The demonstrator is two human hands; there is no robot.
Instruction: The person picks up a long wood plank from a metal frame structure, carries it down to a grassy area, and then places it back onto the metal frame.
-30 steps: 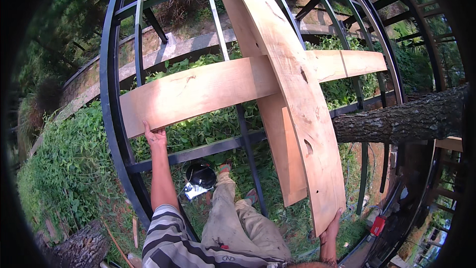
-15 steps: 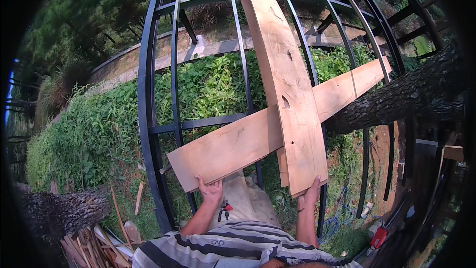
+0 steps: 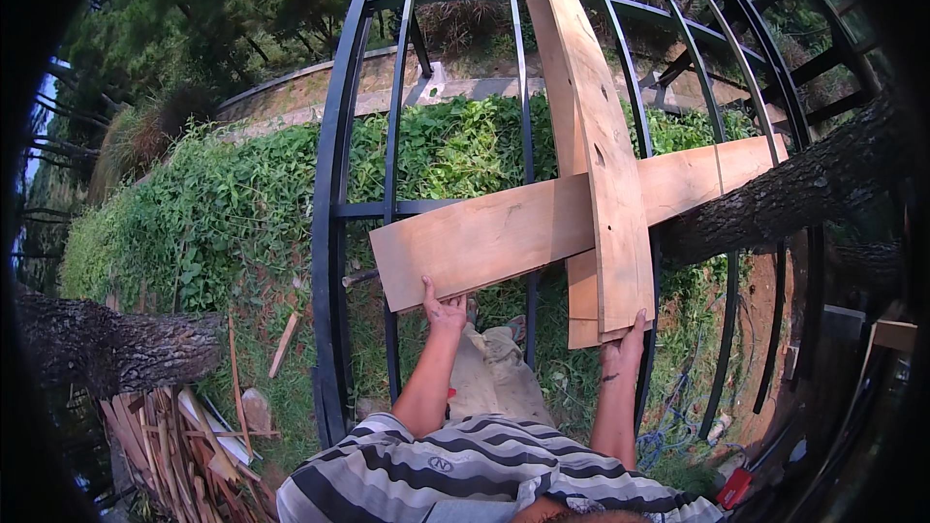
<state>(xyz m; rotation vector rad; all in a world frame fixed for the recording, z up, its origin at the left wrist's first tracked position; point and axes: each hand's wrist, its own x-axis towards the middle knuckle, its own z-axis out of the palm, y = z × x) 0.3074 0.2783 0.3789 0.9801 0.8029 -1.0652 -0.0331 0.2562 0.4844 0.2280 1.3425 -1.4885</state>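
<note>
A wide, pale wooden plank (image 3: 475,242) lies crosswise over a black metal frame (image 3: 334,184), its left end close to me. My left hand (image 3: 445,312) grips its near edge, thumb on top and fingers underneath. A long knotty plank (image 3: 620,232) runs away from me across the top of it. At that plank's near end my right hand (image 3: 623,344) is closed around the edge, the fingers partly hidden below. Another long board (image 3: 583,305) shows to the left, passing under the crosswise plank.
A thick tree trunk (image 3: 775,213) slants in from the right, and another trunk (image 3: 126,339) is at the left. Scrap wood (image 3: 184,455) is heaped at lower left. Green vines (image 3: 223,223) grow beneath and beyond the frame. A red object (image 3: 734,489) lies at lower right.
The whole view has shifted, so the frame and planks appear further right. The top long plank has swung relative to the board under it, which shows more. Both hands keep their grips.
</note>
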